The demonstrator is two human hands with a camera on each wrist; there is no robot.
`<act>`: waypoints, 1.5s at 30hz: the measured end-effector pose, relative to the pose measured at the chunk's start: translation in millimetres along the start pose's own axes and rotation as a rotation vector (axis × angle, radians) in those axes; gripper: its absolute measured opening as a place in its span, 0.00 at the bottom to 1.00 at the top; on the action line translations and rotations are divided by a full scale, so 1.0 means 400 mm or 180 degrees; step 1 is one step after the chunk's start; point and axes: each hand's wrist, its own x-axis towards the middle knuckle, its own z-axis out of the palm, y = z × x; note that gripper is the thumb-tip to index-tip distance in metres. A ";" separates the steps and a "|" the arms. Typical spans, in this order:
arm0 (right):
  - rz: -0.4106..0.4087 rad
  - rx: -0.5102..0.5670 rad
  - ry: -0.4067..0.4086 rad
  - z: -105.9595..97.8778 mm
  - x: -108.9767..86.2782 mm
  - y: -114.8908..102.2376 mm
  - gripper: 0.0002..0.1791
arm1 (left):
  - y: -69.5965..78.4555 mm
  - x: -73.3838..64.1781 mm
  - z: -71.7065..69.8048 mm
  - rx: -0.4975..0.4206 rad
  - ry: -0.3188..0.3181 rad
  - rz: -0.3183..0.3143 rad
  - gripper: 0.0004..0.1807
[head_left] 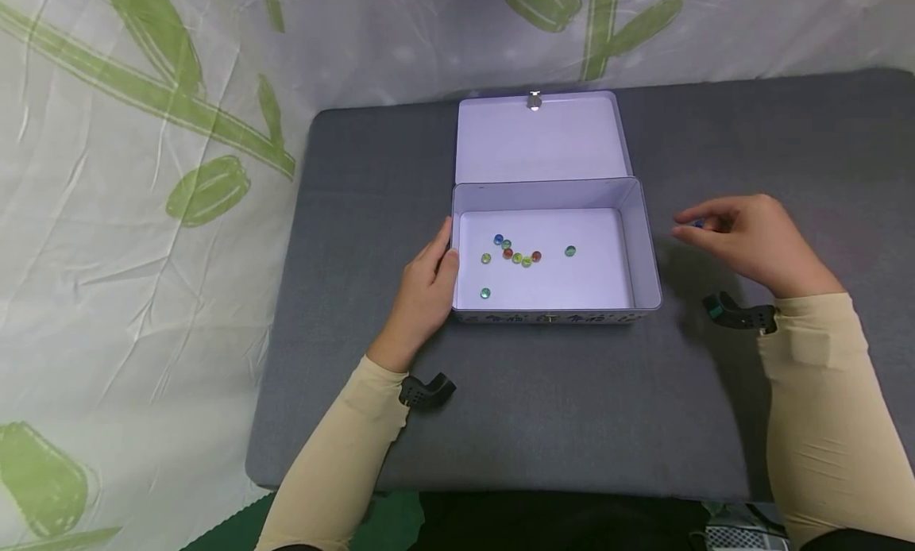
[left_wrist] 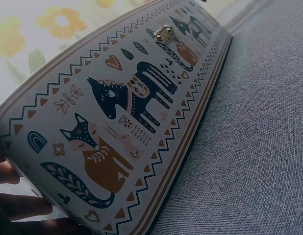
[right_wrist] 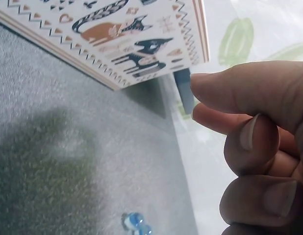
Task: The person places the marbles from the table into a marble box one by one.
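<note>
A hinged tin box (head_left: pixel 646 241) stands with its lid (head_left: pixel 539 142) folded back. Several glass marbles lie on its floor, among them a blue marble (head_left: pixel 498 239), a red marble (head_left: pixel 536 256) and a green marble (head_left: pixel 569 251). My left hand (head_left: pixel 422 293) rests against the box's left side, fingertips and thumb at the rim. To the right of the box, my right hand (head_left: pixel 758 237) hovers over the table with its thumb and index finger apart and nothing visible between them. Below it, blue marbles (right_wrist: pixel 137 220) lie on the grey cloth, partly hidden by the fingers in the head view.
The table (head_left: pixel 572 408) has a grey cloth cover. A white curtain (head_left: pixel 400 43) with green leaf prints hangs behind it and along the left. The box's front wall bears painted animals and a metal clasp (left_wrist: pixel 164 34).
</note>
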 end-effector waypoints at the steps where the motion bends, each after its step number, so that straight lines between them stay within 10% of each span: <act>1: -0.0001 0.0009 0.0020 0.000 0.000 0.004 0.20 | 0.000 0.000 0.000 -0.0003 0.0003 0.0000 0.31; 45: 0.0258 -0.0302 0.0274 0.016 -0.005 0.136 0.19 | 0.009 -0.003 0.001 0.0061 0.0003 -0.0035 0.31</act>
